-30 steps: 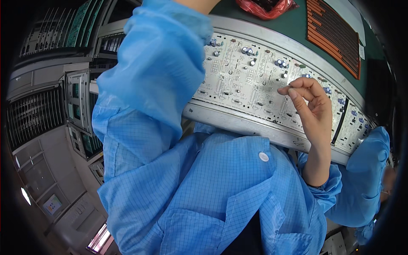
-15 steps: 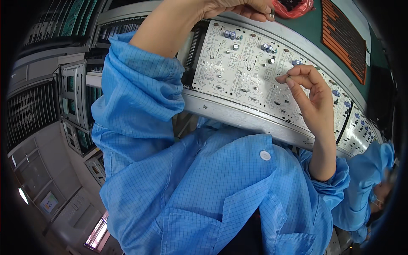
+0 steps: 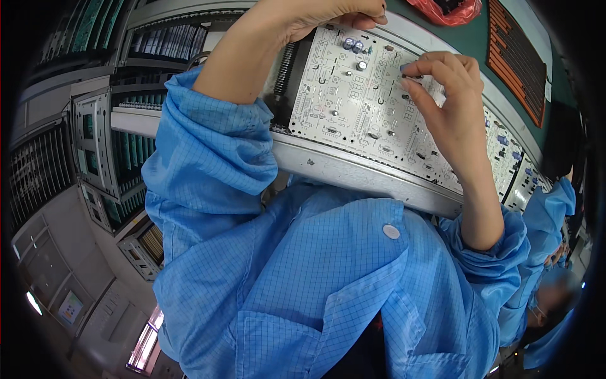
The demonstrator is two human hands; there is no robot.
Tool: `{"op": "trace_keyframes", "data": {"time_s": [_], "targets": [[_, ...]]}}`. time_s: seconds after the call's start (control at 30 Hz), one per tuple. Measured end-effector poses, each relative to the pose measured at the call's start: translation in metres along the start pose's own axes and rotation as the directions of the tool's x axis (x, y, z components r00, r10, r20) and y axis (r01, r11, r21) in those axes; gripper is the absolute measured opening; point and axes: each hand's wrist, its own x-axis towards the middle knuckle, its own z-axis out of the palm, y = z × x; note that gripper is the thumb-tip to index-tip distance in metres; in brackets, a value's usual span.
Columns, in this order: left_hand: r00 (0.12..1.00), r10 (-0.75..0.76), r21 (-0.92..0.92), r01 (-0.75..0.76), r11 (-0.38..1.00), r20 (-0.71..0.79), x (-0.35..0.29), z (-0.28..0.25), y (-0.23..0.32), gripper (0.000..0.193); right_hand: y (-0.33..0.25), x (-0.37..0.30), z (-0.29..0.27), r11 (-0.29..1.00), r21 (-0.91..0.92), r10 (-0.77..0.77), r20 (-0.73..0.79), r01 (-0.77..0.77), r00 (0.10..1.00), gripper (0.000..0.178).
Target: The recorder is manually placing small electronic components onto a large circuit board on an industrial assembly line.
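A long white circuit board (image 3: 346, 129) lies in front of me, dotted with small parts and blue capacitors (image 3: 353, 44). My right hand (image 3: 449, 88) is over its middle, thumb and index finger pinched close to the surface beside a blue capacitor. Something small and dark shows between those fingertips, too small to name. At the top edge of the picture, past the board's far left side, my left hand (image 3: 356, 14) has its fingers curled together. What they hold, if anything, is hidden.
Metal rails (image 3: 372, 177) run along the board. Beyond it are a red plastic bag (image 3: 451, 16) and an orange-edged dark slatted tray (image 3: 514, 63) on a green surface. Racks with green boards (image 3: 132, 167) stand left. Another person in blue (image 3: 546, 221) is at the right.
My right hand has moved left and away from me across the board, to another group of capacitors. My left hand has drawn slightly left; the small part at its fingertips no longer shows clearly.
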Motion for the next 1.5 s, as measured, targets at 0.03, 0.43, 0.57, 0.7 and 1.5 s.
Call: {"op": "trace_keyframes", "data": {"time_s": [0.03,0.43,0.57,0.7,1.5], "targets": [[1.000,0.014,-0.009,-0.014,1.000,-0.004,0.001,-0.003,-0.002,0.012,0.002,0.005,0.004,0.999,-0.027,-0.031,-0.024,0.031,0.999,0.014],[0.999,-0.008,-0.093,0.002,0.996,-0.054,0.000,-0.021,-0.005,0.013,-0.007,0.030,0.029,1.000,-0.016,0.013,-0.007,-0.013,1.000,0.016],[0.999,-0.009,-0.148,0.002,0.989,-0.048,-0.001,-0.018,-0.006,0.012,-0.010,0.030,0.032,0.999,-0.014,0.035,-0.002,-0.036,0.999,0.016],[0.998,0.039,-0.065,-0.043,0.997,-0.054,-0.002,-0.018,-0.014,0.015,-0.014,0.027,0.031,0.998,-0.036,0.058,0.015,-0.058,0.998,0.017],[0.996,0.058,-0.006,-0.058,0.998,-0.074,-0.011,-0.011,-0.007,0.016,-0.017,0.039,0.028,0.985,-0.163,-0.042,0.056,0.051,0.998,0.022]]}}
